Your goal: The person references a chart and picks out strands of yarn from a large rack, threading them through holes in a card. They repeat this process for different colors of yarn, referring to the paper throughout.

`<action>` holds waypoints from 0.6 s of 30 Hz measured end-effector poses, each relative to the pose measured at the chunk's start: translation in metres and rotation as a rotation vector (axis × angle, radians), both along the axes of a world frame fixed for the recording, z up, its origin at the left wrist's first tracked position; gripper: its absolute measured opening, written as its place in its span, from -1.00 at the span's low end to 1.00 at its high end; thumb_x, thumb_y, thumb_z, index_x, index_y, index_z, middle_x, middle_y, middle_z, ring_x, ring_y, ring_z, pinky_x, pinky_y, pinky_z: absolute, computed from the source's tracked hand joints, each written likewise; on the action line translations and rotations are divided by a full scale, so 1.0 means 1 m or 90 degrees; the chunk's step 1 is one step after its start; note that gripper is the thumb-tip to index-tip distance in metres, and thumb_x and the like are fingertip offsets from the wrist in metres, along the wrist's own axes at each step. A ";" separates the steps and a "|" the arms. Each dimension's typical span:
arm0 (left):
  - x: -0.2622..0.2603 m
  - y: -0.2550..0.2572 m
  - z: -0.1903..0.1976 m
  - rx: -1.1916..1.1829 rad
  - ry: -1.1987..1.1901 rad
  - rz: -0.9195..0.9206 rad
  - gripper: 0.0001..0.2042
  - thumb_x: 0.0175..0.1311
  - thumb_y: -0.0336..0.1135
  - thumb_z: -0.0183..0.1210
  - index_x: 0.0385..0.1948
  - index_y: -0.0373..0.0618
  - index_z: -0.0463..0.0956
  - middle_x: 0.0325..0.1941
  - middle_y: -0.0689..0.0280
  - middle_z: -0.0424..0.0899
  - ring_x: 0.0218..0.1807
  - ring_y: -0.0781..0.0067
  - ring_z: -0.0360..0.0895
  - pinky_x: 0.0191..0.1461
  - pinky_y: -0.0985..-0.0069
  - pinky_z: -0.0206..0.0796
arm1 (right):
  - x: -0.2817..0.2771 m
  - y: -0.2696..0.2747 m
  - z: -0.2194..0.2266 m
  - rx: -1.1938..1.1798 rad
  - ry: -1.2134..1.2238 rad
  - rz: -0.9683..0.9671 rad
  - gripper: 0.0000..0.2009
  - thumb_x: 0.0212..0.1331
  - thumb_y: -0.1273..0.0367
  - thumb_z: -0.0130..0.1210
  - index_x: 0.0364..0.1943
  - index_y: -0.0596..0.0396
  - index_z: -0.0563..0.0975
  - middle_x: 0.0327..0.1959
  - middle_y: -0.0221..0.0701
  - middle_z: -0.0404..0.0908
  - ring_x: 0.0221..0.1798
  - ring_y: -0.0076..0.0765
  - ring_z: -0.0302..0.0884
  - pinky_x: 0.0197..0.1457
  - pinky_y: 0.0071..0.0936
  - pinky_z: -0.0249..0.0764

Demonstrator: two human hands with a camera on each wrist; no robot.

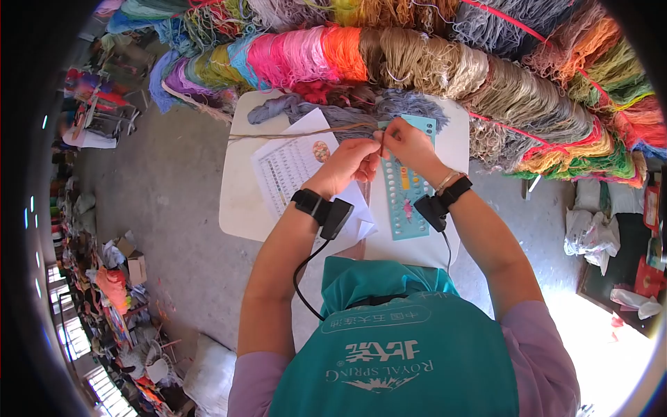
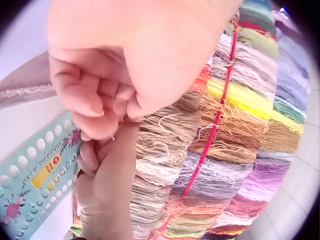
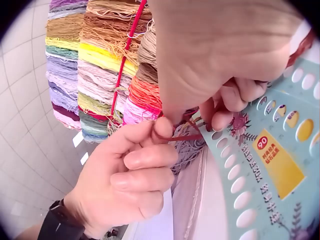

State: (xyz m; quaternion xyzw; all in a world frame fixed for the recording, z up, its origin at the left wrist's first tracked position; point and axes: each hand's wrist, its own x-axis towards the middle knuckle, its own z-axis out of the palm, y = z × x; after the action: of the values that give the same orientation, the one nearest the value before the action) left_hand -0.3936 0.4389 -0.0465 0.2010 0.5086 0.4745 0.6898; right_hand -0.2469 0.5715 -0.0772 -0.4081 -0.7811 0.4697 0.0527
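Close together over the table, both hands work on a thin reddish-brown thread (image 3: 182, 138). My left hand (image 1: 351, 165) pinches it between thumb and forefinger, with a loop showing at the fingertips in the right wrist view. My right hand (image 1: 415, 147) holds the thread from the other side, its fingers curled beside the holes at the top of a teal thread card (image 1: 411, 228). From the hands a long brown bundle of thread (image 1: 306, 132) runs left across the table. A printed sheet (image 1: 285, 174) with a chart lies under my left wrist.
Grey-blue thread skeins (image 1: 299, 111) lie along the far side of the white table (image 1: 238, 201). Beyond it hang thick rows of coloured thread (image 1: 431, 66), crossed by red cords (image 1: 511, 128). Bags and boxes (image 1: 132, 264) stand on the floor at the left.
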 end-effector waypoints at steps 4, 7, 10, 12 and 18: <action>0.015 0.018 -0.020 0.021 0.169 0.089 -0.75 0.39 -0.13 0.15 -0.27 -0.14 0.62 -0.61 0.46 0.52 -0.64 0.65 0.44 -0.59 0.64 0.18 | 0.014 0.012 -0.013 -0.094 0.113 0.008 -0.51 0.16 -0.09 0.24 -0.13 0.02 0.53 -0.44 -0.43 0.66 -0.37 -0.45 0.60 -0.25 -0.45 0.49; 0.027 0.022 -0.030 0.145 0.350 0.020 -0.78 0.35 -0.17 0.17 -0.32 -0.15 0.61 -0.61 0.43 0.56 -0.66 0.62 0.45 -0.59 0.61 0.23 | 0.018 0.011 -0.006 -0.192 0.192 0.015 -0.56 0.19 0.10 0.31 -0.05 0.12 0.48 -0.45 -0.44 0.65 -0.39 -0.60 0.52 -0.32 -0.58 0.44; 0.033 0.028 -0.029 0.194 0.611 -0.005 -0.85 0.33 -0.28 0.14 -0.31 -0.14 0.61 -0.59 0.42 0.56 -0.51 0.66 0.53 -0.49 0.58 0.30 | 0.025 0.010 -0.005 -0.245 0.240 0.018 -0.60 0.26 0.27 0.27 0.07 0.15 0.44 -0.45 -0.45 0.63 -0.40 -0.67 0.47 -0.36 -0.62 0.42; 0.032 0.029 -0.032 0.215 0.731 -0.039 -0.85 0.34 -0.28 0.11 -0.31 -0.14 0.59 -0.53 0.45 0.56 -0.46 0.67 0.50 -0.45 0.58 0.26 | 0.027 0.008 0.001 -0.248 0.283 0.028 -0.58 0.31 0.24 0.22 0.13 0.15 0.43 -0.48 -0.47 0.60 -0.40 -0.66 0.47 -0.35 -0.60 0.44; 0.021 0.023 -0.026 0.023 -0.223 0.175 -0.86 0.32 -0.26 0.11 -0.45 0.00 0.44 -0.58 0.57 0.30 -0.60 0.71 0.18 -0.57 0.68 -0.03 | 0.029 0.014 0.000 -0.250 0.260 0.039 -0.58 0.41 0.18 0.07 0.20 0.14 0.40 -0.38 -0.43 0.57 -0.41 -0.58 0.51 -0.33 -0.54 0.49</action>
State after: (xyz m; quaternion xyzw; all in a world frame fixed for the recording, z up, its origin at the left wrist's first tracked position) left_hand -0.3722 0.4617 -0.0723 0.0567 0.3950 0.6005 0.6929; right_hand -0.2183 0.5851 -0.0770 -0.2836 -0.6601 0.6861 0.1145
